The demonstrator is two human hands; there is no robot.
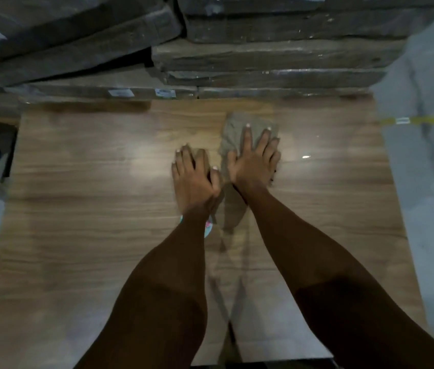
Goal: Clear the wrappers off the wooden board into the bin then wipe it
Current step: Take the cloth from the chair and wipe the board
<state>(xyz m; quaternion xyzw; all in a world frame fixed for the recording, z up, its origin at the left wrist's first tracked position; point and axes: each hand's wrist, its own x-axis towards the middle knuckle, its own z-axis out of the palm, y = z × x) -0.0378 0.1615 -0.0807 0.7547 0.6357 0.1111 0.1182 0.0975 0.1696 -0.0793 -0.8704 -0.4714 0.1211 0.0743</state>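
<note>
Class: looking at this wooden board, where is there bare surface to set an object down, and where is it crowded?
Bare: the wooden board left of the left hand, and the strip right of the cloth, towards the grey sheeting. Crowded: the middle, where the right hand presses the cloth.

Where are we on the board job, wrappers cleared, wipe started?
Mostly cleared: the wooden board shows no loose wrappers, though a small colourful scrap peeks out beside the left wrist and may be one. In hand: the right hand presses a grey cloth flat on the board, so wiping is under way; the left hand rests beside it. Left: the board's remaining surface. No bin is clearly visible.
</note>
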